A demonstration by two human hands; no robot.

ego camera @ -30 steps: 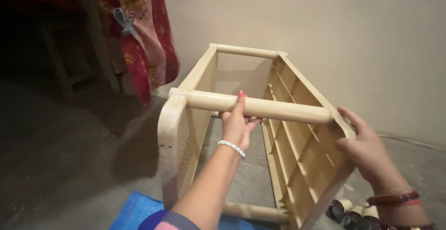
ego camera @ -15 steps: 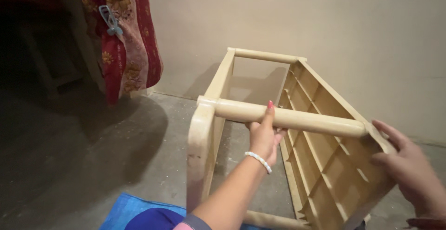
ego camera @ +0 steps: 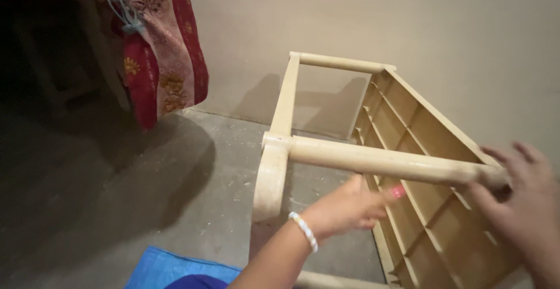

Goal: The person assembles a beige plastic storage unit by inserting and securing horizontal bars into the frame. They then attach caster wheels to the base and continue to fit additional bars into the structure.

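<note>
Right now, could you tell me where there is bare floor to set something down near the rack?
Bare concrete floor lies between the red curtain and the cream rack. It is crowded around the rack's near rail, where the left hand and right hand meet.

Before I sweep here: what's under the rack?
Under the rack shows bare grey floor with dust specks and the rack's shadow. A blue sheet lies nearer. The floor below the slatted side and the hands is hidden.

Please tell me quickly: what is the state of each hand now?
Left hand: open, holding nothing, just below the round bar of the rack.
Right hand: blurred, fingers spread at the bar's end; grip cannot be told.
</note>
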